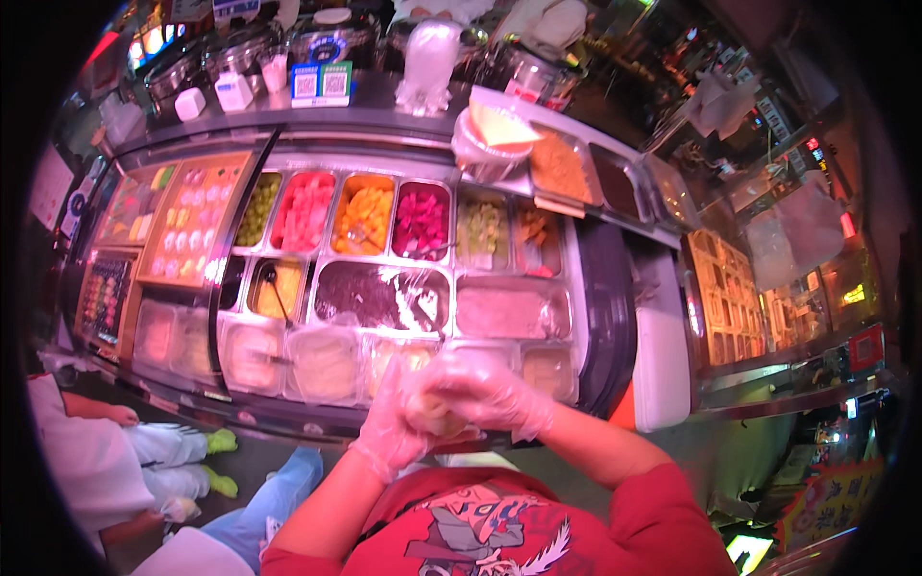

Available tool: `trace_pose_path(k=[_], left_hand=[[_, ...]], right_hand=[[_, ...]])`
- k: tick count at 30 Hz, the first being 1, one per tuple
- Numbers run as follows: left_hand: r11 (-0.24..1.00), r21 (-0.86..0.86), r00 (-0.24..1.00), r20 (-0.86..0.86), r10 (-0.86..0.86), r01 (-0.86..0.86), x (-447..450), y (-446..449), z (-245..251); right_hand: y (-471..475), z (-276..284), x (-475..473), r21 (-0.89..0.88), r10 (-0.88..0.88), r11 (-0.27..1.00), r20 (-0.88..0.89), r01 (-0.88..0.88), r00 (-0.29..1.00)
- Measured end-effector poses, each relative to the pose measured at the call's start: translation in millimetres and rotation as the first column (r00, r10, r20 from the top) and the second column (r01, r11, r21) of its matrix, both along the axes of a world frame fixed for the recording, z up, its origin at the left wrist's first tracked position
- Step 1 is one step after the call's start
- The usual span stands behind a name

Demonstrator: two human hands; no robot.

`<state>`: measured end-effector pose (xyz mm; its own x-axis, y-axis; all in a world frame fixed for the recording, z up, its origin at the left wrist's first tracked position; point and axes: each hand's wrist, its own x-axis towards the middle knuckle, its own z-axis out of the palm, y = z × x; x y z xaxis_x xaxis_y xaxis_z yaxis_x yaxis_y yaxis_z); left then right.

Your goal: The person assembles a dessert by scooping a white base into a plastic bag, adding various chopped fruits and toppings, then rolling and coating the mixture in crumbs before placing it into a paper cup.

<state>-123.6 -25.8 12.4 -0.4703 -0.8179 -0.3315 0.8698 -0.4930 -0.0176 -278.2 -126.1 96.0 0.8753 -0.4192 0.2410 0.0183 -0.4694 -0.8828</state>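
Note:
Both my hands wear clear plastic gloves and meet over the front edge of the food counter. My left hand [392,421] cups a pale, soft-looking lump [434,416], perhaps dough, from the left and below. My right hand [486,392] curls over the same lump from the right and above. Fingers partly hide it. Just beyond them lie shallow tubs of pale filling, among them a tub [323,363] to the left and a tub [549,371] to the right. Farther in are a film-covered dark pan [360,295] and a pan of pinkish paste [511,308].
Steel pans hold pink cubes [306,212], yellow fruit pieces [364,212] and magenta cubes [423,216]. A display tray [191,216] of small sweets is at left. A white tub [493,147] stands back right, by a pan of brown crumbs [558,165]. A co-worker [94,446] is at left.

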Motion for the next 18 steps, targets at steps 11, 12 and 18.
trace_pose_path(k=[11, 12, 18], left_hand=[[0.964, -0.261, 0.997, -0.042, -0.058, 0.045, 39.9, -26.6, 97.5], [0.943, -0.315, 0.989, 0.129, -0.068, 0.106, 44.3, -24.9, 97.9], [0.847, -0.208, 0.824, 0.208, 0.528, -0.490, 8.1, -30.6, 26.6]], right_hand=[[-23.8, -29.0, 7.9, 0.880, -0.604, 0.445, 0.158, 0.167, 0.781], [-21.4, -9.0, 9.6, 0.940, -0.636, 0.338, 0.190, 0.049, 0.748], [7.9, -30.4, 36.8, 0.978, -0.815, 0.153, 0.044, 0.142, 0.577]])
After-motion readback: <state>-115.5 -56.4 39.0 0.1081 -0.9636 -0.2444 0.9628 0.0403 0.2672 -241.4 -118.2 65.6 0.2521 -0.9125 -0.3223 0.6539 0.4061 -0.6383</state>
